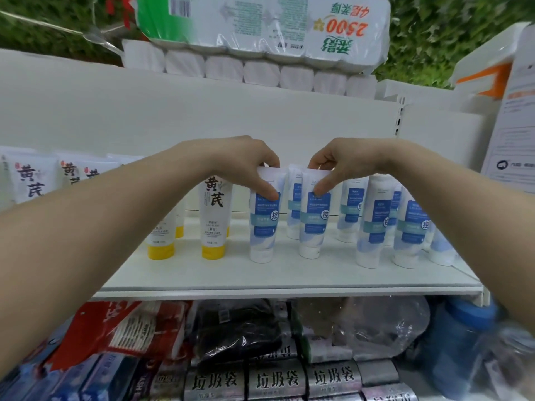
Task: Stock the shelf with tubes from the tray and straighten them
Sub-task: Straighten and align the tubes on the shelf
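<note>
I have both hands up on the white shelf [289,273], each on its own blue-and-white tube. My left hand [246,157] pinches the flat top of the left tube [265,224], thumb down its front and fingers curled behind the crimp. My right hand [344,160] does the same to the next tube [314,221], thumb on the blue label, fingers hooked over the top edge. Both tubes stand cap-down near the front of the shelf, just beside each other but apart, roughly upright.

To my right, more blue tubes [373,224] stand in loose rows, some tilted. To my left stand yellow-capped tubes [214,215], and further left I see white pouches [31,178] with the same lettering. A pack of tissue rolls [260,39] lies on the top of the unit. On the shelf below lie dark rolls [275,377] and red packets [124,325].
</note>
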The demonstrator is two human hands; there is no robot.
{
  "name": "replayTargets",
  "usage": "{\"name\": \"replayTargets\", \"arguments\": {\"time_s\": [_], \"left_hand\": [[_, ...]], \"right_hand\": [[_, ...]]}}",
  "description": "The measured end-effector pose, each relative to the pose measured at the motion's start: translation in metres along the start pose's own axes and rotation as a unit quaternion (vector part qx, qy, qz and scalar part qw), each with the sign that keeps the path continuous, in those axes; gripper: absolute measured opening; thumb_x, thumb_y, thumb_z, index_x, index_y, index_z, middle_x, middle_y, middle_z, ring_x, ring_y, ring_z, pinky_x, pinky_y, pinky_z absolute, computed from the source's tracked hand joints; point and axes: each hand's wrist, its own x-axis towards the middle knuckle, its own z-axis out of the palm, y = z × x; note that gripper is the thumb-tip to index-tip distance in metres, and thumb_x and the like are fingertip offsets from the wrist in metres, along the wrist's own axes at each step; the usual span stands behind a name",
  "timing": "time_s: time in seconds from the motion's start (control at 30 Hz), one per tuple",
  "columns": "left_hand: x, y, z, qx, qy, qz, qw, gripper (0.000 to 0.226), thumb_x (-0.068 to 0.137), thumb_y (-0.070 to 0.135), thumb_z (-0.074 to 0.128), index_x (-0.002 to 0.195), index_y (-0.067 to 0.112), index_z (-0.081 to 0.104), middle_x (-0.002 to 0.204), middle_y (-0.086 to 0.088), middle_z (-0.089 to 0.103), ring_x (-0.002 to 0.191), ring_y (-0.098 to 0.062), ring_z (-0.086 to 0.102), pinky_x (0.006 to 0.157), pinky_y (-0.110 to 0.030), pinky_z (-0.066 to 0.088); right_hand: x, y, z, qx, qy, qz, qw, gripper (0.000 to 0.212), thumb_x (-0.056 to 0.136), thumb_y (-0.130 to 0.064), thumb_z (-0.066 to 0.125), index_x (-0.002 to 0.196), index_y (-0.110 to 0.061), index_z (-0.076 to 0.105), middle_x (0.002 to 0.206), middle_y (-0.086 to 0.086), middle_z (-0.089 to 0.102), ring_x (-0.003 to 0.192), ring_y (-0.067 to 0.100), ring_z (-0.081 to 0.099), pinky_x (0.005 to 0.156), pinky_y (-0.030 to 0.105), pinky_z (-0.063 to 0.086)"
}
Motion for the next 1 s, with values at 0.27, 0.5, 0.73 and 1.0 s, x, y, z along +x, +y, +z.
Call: {"name": "replayTargets", "arguments": {"time_s": [0.27,0.5,0.73,1.0], "left_hand": [[0.009,0.005,-0.016,-0.069,0.130,0.048,0.988,0.026,0.088,0.048,0.059,0.101,0.028,0.070,0.088,0.012,0.071,0.088,-0.007,0.061,0.078,-0.026,0.046],[0.039,0.020,-0.012,-0.057,0.164,0.075,0.982,0.025,0.091,0.039,0.058,0.110,0.026,0.069,0.107,0.008,0.069,0.096,-0.011,0.059,0.080,-0.026,0.042],[0.084,0.059,-0.006,-0.048,0.162,0.083,0.982,0.027,0.091,0.038,0.060,0.114,0.025,0.068,0.112,0.005,0.068,0.100,-0.013,0.059,0.084,-0.026,0.043],[0.141,0.100,0.011,-0.013,0.066,0.046,0.997,0.039,0.083,0.039,0.071,0.119,0.024,0.065,0.110,0.006,0.066,0.095,-0.014,0.058,0.080,-0.025,0.042]], "right_hand": [[-0.019,0.011,-0.007,0.034,0.148,0.017,0.988,0.015,0.088,-0.036,0.065,0.099,-0.030,0.072,0.089,-0.015,0.072,0.091,0.003,0.063,0.078,0.017,0.045],[-0.031,0.042,-0.026,-0.013,0.233,0.036,0.972,0.017,0.092,-0.022,0.059,0.103,-0.029,0.069,0.093,-0.008,0.071,0.096,0.013,0.062,0.075,0.027,0.051],[-0.048,0.096,-0.038,-0.063,0.230,0.073,0.968,0.023,0.090,-0.015,0.061,0.109,-0.027,0.068,0.102,-0.003,0.069,0.099,0.017,0.061,0.085,0.027,0.045],[-0.035,0.153,-0.041,-0.101,0.102,0.078,0.987,0.038,0.082,-0.021,0.074,0.118,-0.026,0.064,0.110,-0.007,0.067,0.101,0.015,0.059,0.085,0.024,0.041]]}}
